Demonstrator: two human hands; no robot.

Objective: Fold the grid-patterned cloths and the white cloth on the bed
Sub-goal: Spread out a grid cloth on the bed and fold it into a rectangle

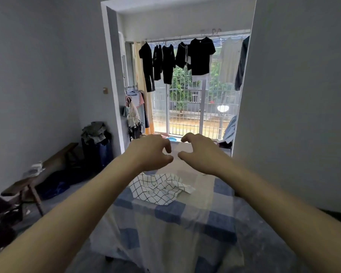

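Observation:
A crumpled white cloth with a black grid pattern [159,189] lies in a heap on the bed [171,229], which has a blue, white and beige checked sheet. Both my arms are stretched out above the bed, beyond the heap. My left hand [152,151] and my right hand [198,151] hover side by side with fingers loosely curled. Neither hand holds anything. A separate plain white cloth does not show clearly; a white edge pokes out at the heap's right side.
A wooden bench [34,180] with clothes on it stands at the left wall. A dark bin piled with laundry [96,142] sits near the doorway. Dark garments [200,56] hang at the barred window beyond. A white wall [293,115] closes the right side.

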